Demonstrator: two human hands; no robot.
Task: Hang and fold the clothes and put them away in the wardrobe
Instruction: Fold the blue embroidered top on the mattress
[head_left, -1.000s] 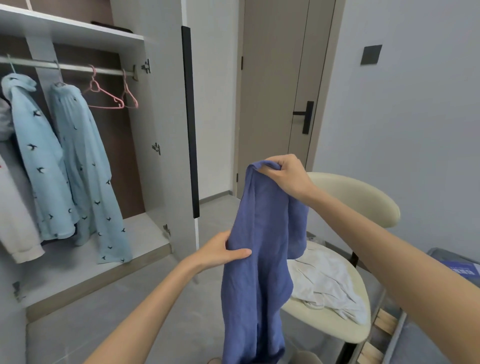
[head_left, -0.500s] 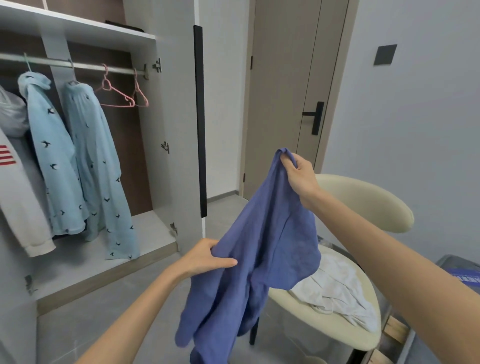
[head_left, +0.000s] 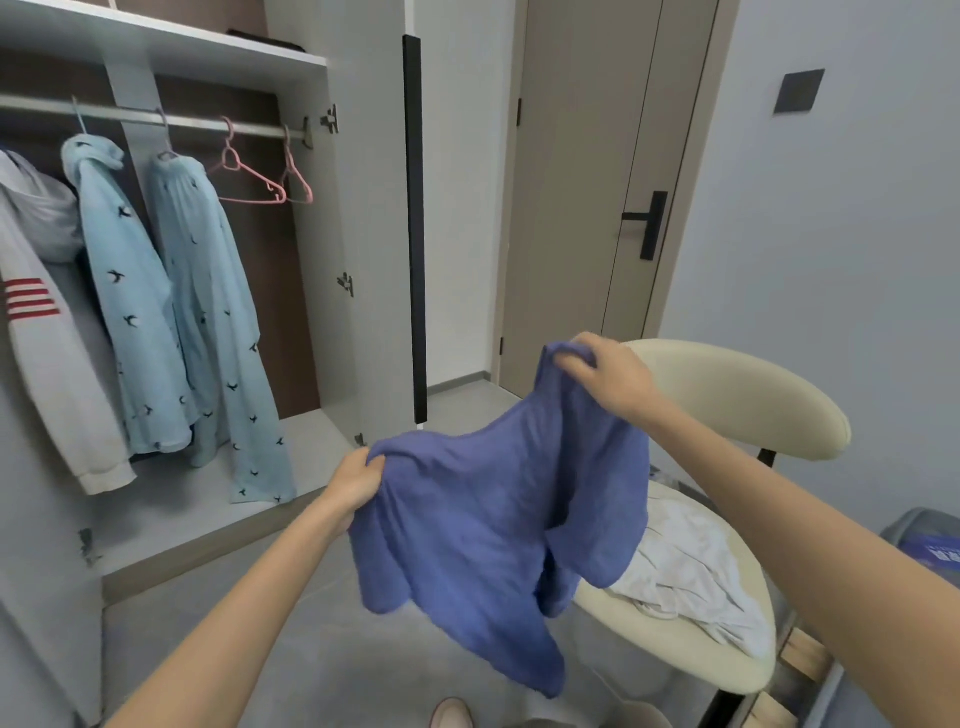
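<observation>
Bedroom: open wardrobe (head_left: 332, 322), hung clothes (head_left: 130, 312).

Both forearms (head_left: 249, 597) bare as far as seen, left hand (head_left: 358, 483) and right hand (head_left: 608, 376) likewise; pale rounded shoe toe (head_left: 451, 713) below left hand.

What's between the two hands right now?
In the head view, only the blue garment: its upper edge spans from the left hand up to the right hand, both gripping it; the rest hangs below.

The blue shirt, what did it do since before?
The left hand pulled an edge of the blue shirt leftward, so it hangs spread between both hands, not bunched. The right hand keeps gripping the top; the white cloth stays on the chair.
</observation>
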